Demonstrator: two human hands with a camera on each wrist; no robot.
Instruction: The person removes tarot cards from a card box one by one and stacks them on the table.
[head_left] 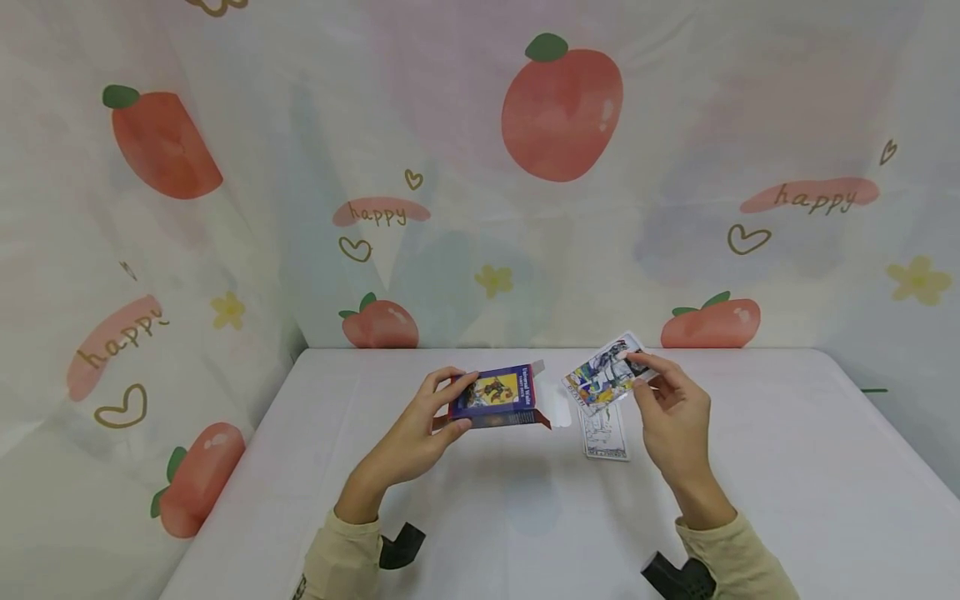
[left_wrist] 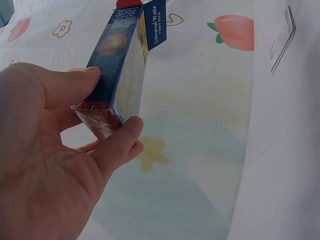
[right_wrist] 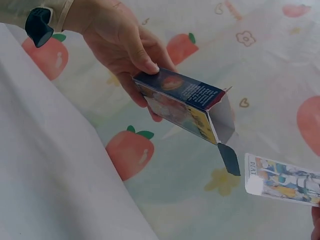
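My left hand (head_left: 405, 437) grips a dark blue tarot card box (head_left: 491, 396), fingers over the top and thumb along the near side. The box is held above the table on its side, its opened end and loose flaps (right_wrist: 230, 161) pointing right. Pale inner walls show through that end in the right wrist view. Crinkled clear wrap (left_wrist: 102, 125) covers the box's closed end. Between thumb and fingers, my right hand (head_left: 678, 421) pinches a colourful tarot card (head_left: 600, 375), tilted, just right of the box. Its printed title reads partly "DEAT".
Beneath the held card, a small stack of tarot cards (head_left: 607, 440) lies on the white table (head_left: 525, 533). A patterned cloth backdrop (head_left: 465, 108) with fruit and "happy" prints rises behind the table and at its left. Black wrist mounts (head_left: 401, 546) stick out from both sleeves.
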